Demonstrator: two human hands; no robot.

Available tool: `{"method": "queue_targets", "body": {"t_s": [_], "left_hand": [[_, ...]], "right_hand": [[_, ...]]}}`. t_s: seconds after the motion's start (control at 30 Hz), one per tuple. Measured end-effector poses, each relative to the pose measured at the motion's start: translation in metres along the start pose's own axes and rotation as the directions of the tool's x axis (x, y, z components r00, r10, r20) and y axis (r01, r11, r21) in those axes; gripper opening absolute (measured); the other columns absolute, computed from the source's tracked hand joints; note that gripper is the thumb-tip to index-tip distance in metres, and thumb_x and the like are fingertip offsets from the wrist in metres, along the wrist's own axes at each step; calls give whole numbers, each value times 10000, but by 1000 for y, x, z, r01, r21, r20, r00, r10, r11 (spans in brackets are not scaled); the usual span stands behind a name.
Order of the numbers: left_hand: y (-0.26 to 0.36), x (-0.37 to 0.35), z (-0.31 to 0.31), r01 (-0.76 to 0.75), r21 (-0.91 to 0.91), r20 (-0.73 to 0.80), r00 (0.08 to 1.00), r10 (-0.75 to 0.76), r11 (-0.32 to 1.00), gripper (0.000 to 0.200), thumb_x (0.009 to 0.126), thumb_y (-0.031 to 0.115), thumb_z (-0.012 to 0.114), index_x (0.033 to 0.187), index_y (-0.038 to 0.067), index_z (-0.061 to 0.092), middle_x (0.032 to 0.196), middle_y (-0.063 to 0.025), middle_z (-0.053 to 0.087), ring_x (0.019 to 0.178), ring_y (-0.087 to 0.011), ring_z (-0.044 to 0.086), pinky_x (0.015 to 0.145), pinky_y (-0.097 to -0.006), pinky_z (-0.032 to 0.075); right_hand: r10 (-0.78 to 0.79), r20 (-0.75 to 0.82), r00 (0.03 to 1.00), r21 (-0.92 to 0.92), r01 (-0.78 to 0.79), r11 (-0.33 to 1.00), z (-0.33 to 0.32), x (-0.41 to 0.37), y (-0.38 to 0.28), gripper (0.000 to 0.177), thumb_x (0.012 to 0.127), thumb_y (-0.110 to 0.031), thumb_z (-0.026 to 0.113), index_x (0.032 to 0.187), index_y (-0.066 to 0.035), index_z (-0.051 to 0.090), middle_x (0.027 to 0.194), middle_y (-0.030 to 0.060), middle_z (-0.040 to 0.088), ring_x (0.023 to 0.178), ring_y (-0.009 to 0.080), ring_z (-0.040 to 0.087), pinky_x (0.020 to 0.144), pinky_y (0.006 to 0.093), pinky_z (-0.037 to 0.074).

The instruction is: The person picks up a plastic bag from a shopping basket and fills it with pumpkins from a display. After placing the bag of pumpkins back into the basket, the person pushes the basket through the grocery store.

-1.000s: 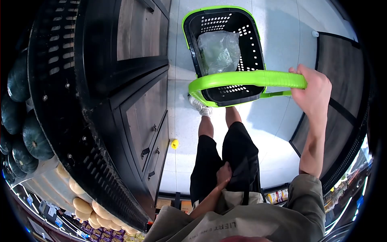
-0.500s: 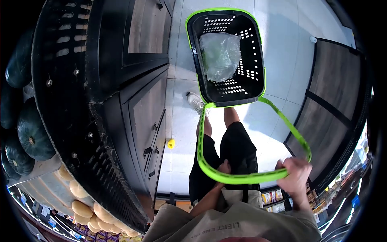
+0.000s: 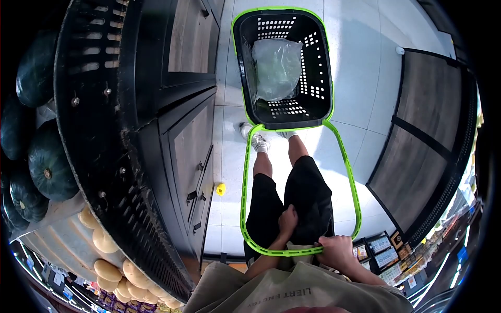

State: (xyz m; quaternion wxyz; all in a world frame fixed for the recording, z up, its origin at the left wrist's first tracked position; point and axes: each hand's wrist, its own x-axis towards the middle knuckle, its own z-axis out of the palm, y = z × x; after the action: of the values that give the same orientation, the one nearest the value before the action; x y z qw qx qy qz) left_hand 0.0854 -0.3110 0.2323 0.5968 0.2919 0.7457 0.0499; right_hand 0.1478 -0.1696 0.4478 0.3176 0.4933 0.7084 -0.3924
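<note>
Filling the left side, a black display stand [image 3: 94, 130] bore dark green squashes [image 3: 50, 167] above the pale floor [image 3: 368, 99]. A wood-panelled unit [image 3: 430, 104] stood across on the right. Between them was the black shopping basket [image 3: 287, 125], ahead of the shoes [image 3: 259, 142]; whether its base touched the floor could not be told. Its long axis ran away from the body, a short side facing the person. From that side the green handle [image 3: 284, 253] looped back over the black shorts [image 3: 310, 193], so the basket lay forward of the grip and somewhat to its left. A clear bag [image 3: 278, 68] sat inside, its greenish contents too blurred to name. The right hand [image 3: 336, 251] was clenched around the handle's near bar, by its right corner. The left hand [image 3: 287, 220] lay against the shorts, within the loop as seen from above; it was nearer to the basket's body but did not touch it, and whether its fingers gripped anything could not be told. Smallest, a yellow object [image 3: 221, 189] lay near the stand's foot.
</note>
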Motion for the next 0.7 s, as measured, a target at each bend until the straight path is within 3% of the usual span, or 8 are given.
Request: {"method": "queue_targets", "body": {"t_s": [0.17, 0.3, 0.37, 0.43, 0.5, 0.53, 0.57, 0.7], "left_hand": [[-4, 1, -1, 21, -7, -10, 1000, -21, 1000, 120, 817, 172, 444, 858, 84, 514, 752, -187, 595, 739, -391, 571, 611, -492, 440], [-5, 7, -9, 26, -83, -11, 1000, -27, 996, 141, 821, 198, 434, 863, 99, 524, 780, -183, 592, 775, -396, 561, 609, -491, 440], [-24, 19, -9, -109, -256, -46, 994, 101, 961, 154, 817, 177, 447, 892, 75, 535, 779, -179, 596, 747, -361, 586, 620, -426, 458], [-31, 24, -31, -202, -494, -76, 979, 189, 845, 181, 837, 172, 454, 862, 27, 560, 704, -91, 576, 642, -191, 560, 588, -315, 447], [-32, 16, -70, -217, -781, -71, 962, 262, 586, 159, 848, 142, 439, 858, 39, 561, 687, -27, 530, 620, -106, 491, 574, -247, 425], [-31, 14, -89, -306, -787, -147, 936, 319, 536, 146, 858, 123, 428, 879, 59, 558, 674, -13, 517, 605, -96, 484, 560, -214, 410], [-27, 9, -106, -348, -776, -238, 934, 268, 525, 142, 855, 110, 427, 883, 58, 556, 674, -13, 514, 570, -92, 473, 507, -216, 394], [1, -20, -179, -77, -801, -126, 991, -40, 593, 187, 896, 178, 381, 839, 89, 536, 623, -12, 531, 471, -91, 469, 409, -227, 348]], "right_hand": [[59, 128, 990, -4, -59, 998, 50, 27, 14, 163, 681, -261, 583, 632, -105, 588, 565, 147, 576, 552, 343, 587, 531, 422, 471], [85, 28, 996, 100, -88, 991, 48, 48, -14, 182, 653, -264, 560, 642, -93, 620, 616, 173, 584, 620, 361, 585, 586, 442, 472], [34, -125, 992, 113, -20, 993, 55, 53, -24, 178, 641, -263, 570, 643, -95, 631, 613, 158, 588, 606, 349, 586, 581, 438, 474], [5, -175, 985, 66, 7, 998, 62, 56, -26, 195, 647, -276, 577, 677, -96, 647, 649, 148, 602, 633, 332, 595, 587, 438, 479], [-29, -150, 988, -21, 26, 999, 66, 57, -24, 214, 667, -277, 568, 722, -88, 652, 722, 149, 620, 689, 326, 610, 615, 443, 485], [-25, -128, 991, -44, 20, 999, 68, 58, -22, 229, 683, -276, 559, 750, -78, 653, 758, 153, 625, 721, 331, 614, 636, 447, 486], [-19, -112, 994, -67, 11, 998, 65, 61, -23, 245, 699, -274, 549, 778, -68, 654, 793, 158, 629, 753, 336, 617, 658, 452, 488], [24, -96, 995, -24, -26, 999, 30, 53, -38, 290, 725, -272, 537, 851, -37, 651, 896, 198, 621, 861, 348, 605, 738, 449, 479]]}}
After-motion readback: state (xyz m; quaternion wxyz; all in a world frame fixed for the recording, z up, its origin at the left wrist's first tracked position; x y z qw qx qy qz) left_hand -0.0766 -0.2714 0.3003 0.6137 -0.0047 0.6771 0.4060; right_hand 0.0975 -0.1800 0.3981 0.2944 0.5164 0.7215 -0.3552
